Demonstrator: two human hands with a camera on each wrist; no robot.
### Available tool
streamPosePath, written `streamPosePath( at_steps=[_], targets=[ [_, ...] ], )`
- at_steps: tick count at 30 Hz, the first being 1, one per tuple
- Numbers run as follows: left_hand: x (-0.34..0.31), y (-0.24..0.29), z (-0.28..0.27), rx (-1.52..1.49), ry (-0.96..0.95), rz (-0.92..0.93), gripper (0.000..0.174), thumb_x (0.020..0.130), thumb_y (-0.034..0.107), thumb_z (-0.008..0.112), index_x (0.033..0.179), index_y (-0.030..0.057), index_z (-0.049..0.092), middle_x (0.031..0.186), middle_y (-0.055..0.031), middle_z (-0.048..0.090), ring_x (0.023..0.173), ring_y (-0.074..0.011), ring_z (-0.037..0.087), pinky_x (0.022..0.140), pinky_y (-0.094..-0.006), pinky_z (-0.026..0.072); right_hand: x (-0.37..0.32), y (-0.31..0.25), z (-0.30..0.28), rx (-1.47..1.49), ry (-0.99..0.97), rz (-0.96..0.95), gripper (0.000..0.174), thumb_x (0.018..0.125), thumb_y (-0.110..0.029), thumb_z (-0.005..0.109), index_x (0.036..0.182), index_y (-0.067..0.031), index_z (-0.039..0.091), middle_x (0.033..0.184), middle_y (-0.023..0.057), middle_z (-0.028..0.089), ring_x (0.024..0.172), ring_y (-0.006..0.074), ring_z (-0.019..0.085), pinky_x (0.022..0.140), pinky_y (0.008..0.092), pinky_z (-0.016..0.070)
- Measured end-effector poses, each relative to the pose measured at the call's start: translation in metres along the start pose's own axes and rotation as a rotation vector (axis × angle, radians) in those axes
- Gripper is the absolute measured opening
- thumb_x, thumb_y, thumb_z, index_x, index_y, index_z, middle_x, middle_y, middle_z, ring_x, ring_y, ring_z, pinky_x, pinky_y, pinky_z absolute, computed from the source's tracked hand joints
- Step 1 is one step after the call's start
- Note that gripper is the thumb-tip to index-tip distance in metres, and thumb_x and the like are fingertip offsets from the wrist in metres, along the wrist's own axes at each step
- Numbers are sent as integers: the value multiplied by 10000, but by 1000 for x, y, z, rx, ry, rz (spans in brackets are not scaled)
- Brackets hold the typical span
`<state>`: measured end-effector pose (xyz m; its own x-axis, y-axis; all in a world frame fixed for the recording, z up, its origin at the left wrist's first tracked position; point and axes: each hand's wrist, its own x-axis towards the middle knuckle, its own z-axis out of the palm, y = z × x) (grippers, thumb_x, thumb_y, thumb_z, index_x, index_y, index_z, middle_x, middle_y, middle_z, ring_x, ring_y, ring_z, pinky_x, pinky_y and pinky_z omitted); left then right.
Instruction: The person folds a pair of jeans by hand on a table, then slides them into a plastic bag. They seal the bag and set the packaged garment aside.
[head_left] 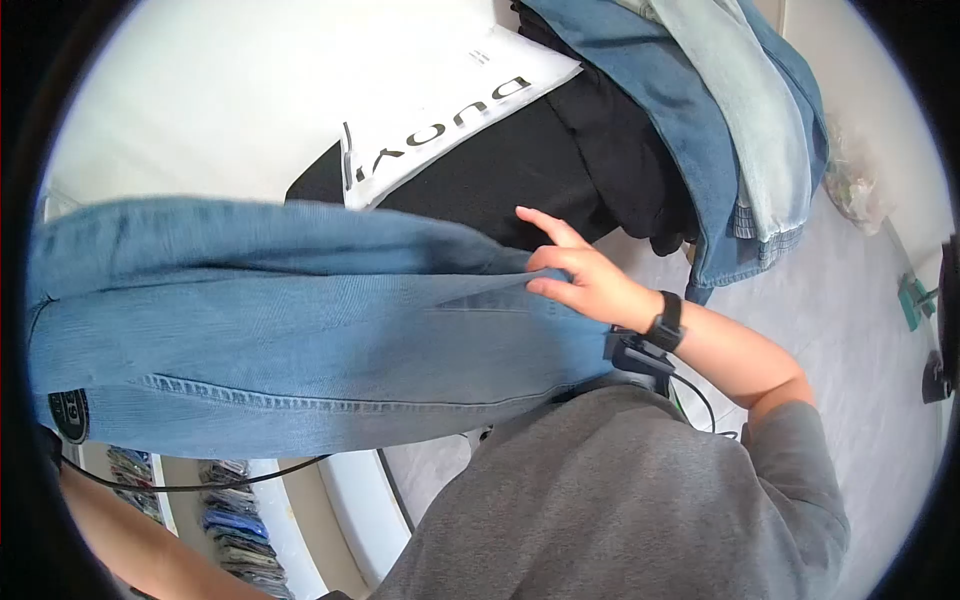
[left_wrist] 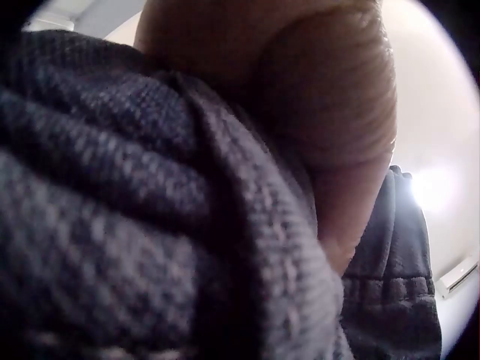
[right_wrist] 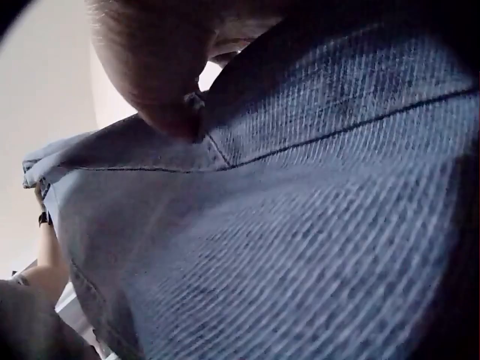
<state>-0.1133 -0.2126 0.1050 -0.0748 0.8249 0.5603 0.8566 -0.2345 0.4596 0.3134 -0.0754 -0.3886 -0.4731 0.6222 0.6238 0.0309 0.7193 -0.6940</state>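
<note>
A pair of blue denim jeans [head_left: 300, 335] is stretched sideways in front of the body, with a dark round patch [head_left: 70, 415] near its left end. My right hand [head_left: 590, 280] pinches the jeans' right end between thumb and fingers, one finger raised off the cloth. The right wrist view shows the thumb [right_wrist: 169, 112] against the denim beside a seam. At the other end, my left hand [left_wrist: 330, 97] grips bunched denim [left_wrist: 112, 210], its thumb pressed along a thick stitched seam. The head view shows only the left forearm [head_left: 150, 530]; the hand itself is out of sight there.
Beyond the jeans lies a black garment [head_left: 480, 185] with a white printed bag [head_left: 440, 120] on it. Blue jeans [head_left: 640, 70] and pale jeans [head_left: 740, 110] hang at the right. Shelves hold folded garments [head_left: 240, 530] at lower left. A black cable [head_left: 200, 488] crosses below the jeans.
</note>
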Motion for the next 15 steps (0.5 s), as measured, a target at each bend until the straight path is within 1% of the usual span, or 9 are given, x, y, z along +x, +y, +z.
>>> streamPosePath(
  at_steps=[2,4,7,8,9,11,12,13,15],
  targets=[
    [-5,-2,-8,-13,19,-7,586,794,240,631,1248,-61,415,1290,-162,430,1170,-292,403,973,-412,324,9,7,11,12,-5,-39,150,797,-150,678,915,-76,624,1442,175,363,1337,371,310,1096,459,244],
    [-10,-3,-17,-19,38,-18,603,795,251,634,1259,-62,409,1303,-166,424,1182,-298,398,982,-417,320,17,13,20,-172,-156,-51,174,768,-150,665,914,-62,628,1439,192,362,1337,363,321,1095,471,249],
    [-20,-9,-30,-28,64,-45,629,796,268,637,1276,-62,401,1323,-172,414,1201,-306,392,996,-426,313,28,28,37,-51,-240,-17,200,744,-157,646,909,-45,631,1450,195,348,1338,359,325,1098,476,250],
    [-23,-12,-34,-33,73,-57,637,797,274,638,1282,-62,398,1330,-174,411,1207,-309,390,1000,-429,311,32,35,44,-153,-144,-140,186,741,-150,642,883,-31,623,1282,179,502,1200,339,462,1025,436,345],
    [-27,-16,-37,-38,81,-70,646,797,280,640,1288,-62,396,1336,-176,408,1213,-312,388,1005,-432,309,34,36,44,-150,-153,-143,186,741,-150,642,883,-31,623,1282,179,502,1200,339,462,1025,436,345],
    [-36,-25,-44,-50,102,-97,663,798,291,642,1299,-62,390,1350,-180,402,1225,-318,383,1014,-437,305,35,40,42,-99,-169,-20,175,746,-147,639,863,-21,603,1000,140,575,967,300,549,886,400,420],
    [-40,-29,-48,-56,115,-108,672,798,297,643,1305,-62,387,1356,-182,399,1232,-321,381,1018,-440,303,32,34,37,-101,-64,-97,162,756,-132,637,851,-15,578,821,111,523,792,276,530,762,381,434],
    [-43,-34,-51,-66,128,-118,680,799,302,644,1311,-62,385,1363,-184,396,1238,-324,379,1023,-443,301,26,30,28,-53,-56,-70,137,770,-97,633,842,-12,553,842,108,521,801,265,526,734,359,436],
    [-52,-49,-56,-97,160,-136,697,799,314,647,1322,-62,379,1376,-188,389,1250,-330,375,1032,-449,297,15,8,4,3,54,-71,111,786,-53,621,827,-9,528,836,102,508,788,246,517,713,333,429]
  ],
)
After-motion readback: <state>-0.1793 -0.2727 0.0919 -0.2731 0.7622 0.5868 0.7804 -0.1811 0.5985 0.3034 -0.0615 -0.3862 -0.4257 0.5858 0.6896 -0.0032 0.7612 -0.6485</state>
